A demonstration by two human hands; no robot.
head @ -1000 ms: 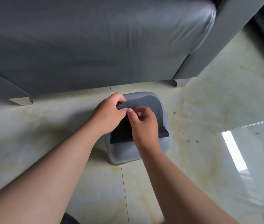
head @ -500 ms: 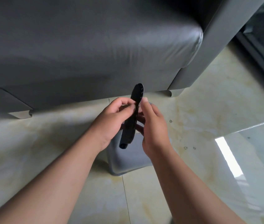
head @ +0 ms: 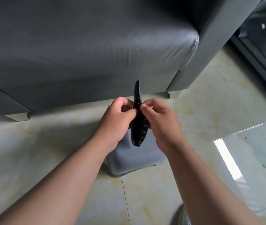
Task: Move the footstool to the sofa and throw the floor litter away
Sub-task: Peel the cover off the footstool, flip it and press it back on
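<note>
- Right now your left hand (head: pixel 117 118) and right hand (head: pixel 159 120) are both pinched shut on the dark mat (head: pixel 139 120), folded on edge and held in the air above the footstool (head: pixel 134 161).
- That footstool stands on the floor (head: pixel 47 143) just in front of the sofa (head: pixel 80 54), near the sofa's right front foot, so the moving half looks done (my reading, not a certainty).
- Slipping is the first risk: you hold the mat only by fingertips near its middle, and its lower end hangs free; loosen either pinch and it will likely drop onto the stool or the tiles.
- If you mean to lay it back, the fold could spring open crookedly and leave the mat overhanging the stool's top edge.
- Small dark specks (head: pixel 245 138) lie on the floor towards the right edge; with both hands occupied, you could overlook them, leaving the litter half of the job unfinished.
- Whether those specks are litter or marks in the tile, I cannot tell.
</note>
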